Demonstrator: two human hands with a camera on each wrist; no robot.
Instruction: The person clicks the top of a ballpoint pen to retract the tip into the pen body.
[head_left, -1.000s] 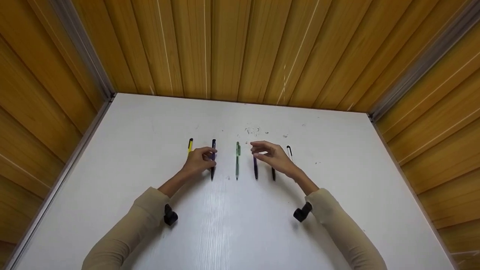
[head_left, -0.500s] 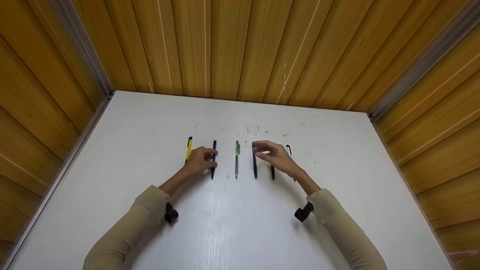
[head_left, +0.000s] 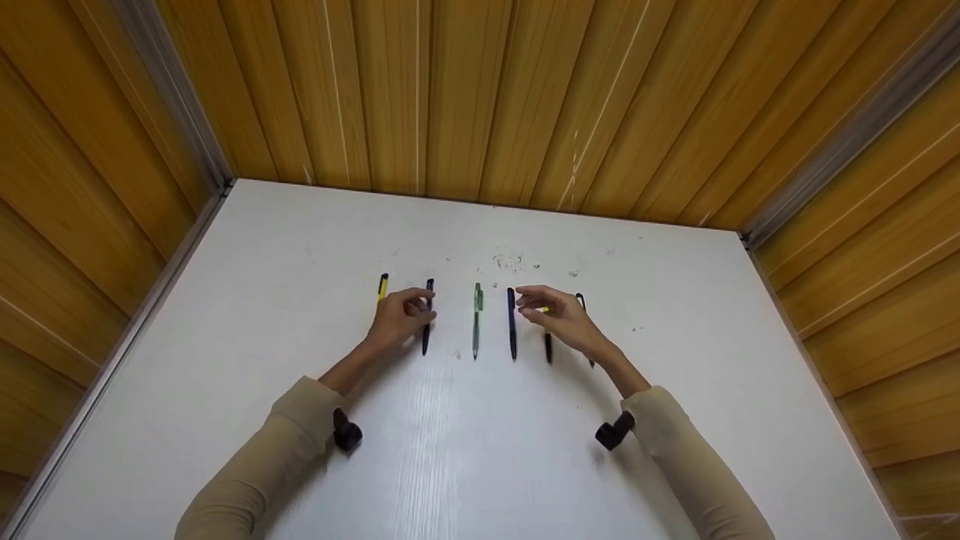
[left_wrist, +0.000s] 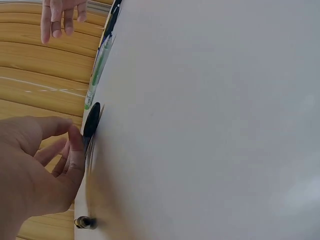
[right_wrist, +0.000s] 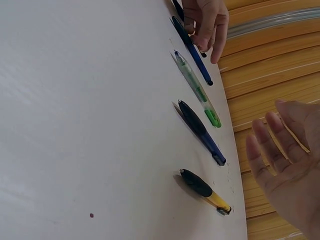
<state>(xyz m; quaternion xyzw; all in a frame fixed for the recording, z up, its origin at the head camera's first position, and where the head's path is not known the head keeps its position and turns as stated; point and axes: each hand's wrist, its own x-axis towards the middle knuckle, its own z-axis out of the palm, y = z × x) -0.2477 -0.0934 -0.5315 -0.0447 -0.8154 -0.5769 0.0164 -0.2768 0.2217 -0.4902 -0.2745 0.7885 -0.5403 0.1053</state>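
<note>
Nearest the camera: tan sleeves (head_left: pixel 262 450) on both arms, a small black wrist camera (head_left: pixel 346 433) at each cuff, white worktop (head_left: pixel 480 457) underneath. Further up, left hand (head_left: pixel 397 319) bends over the left blue pen (head_left: pixel 426 341), thumb and index tips at its barrel; whether that grip pinches the pen or only touches it, cannot tell. Right hand (head_left: pixel 566 319) hovers above the yellow-and-black pen (right_wrist: pixel 197 185), grip slack, fingers loosely curved, nothing in them. Six pens in a spaced row, tips toward the person: yellow pen (head_left: pixel 382 286) at far left, partly behind the left hand, then the left blue one, green pen (head_left: pixel 476 322) mid-row, right blue pen (head_left: pixel 512 326) just beside the right fingertips, the yellow-and-black one, and a black-clipped pen (head_left: pixel 580 298) at far right, mostly hidden by the right hand. Step in hand looks like placing or straightening pens in the row; next move seems to call for a light touch on the left blue pen, without nudging its neighbours. Beyond the row: dark smudges (head_left: pixel 508 261) on the worktop, then the wood-look wall (head_left: pixel 465 97).
</note>
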